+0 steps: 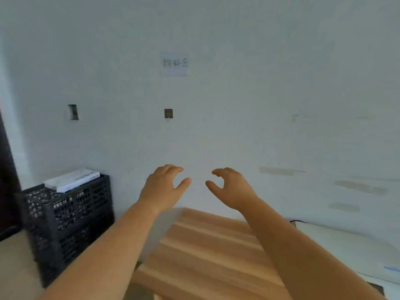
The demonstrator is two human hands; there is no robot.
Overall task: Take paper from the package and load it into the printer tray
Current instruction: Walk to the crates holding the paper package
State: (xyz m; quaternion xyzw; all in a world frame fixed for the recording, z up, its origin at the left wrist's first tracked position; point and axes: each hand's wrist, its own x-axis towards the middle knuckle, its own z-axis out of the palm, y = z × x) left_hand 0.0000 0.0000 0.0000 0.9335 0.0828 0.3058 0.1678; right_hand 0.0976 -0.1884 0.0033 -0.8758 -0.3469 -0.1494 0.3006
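Two bare hands reach out in front of a pale wall, above the far edge of a wooden bench (207, 252). Left hand (161, 187) and right hand (231, 189) face each other with a gap between them; the grip of each is apart, fingers loosely curled and thumbs spread, and neither holds anything. Left of the bench stands a black crate (69, 221) with latticed walls, and a white paper package (72, 180) lies flat on its top, well apart from both hands. Right of the bench sits a white printer (346, 245), only part of it in view, with a dark cable at its back edge; its tray cannot be made out. On the wall above the bench hangs a small handwritten note (174, 63), below it a dark square hook (168, 113), and further left a small recessed opening (73, 112).
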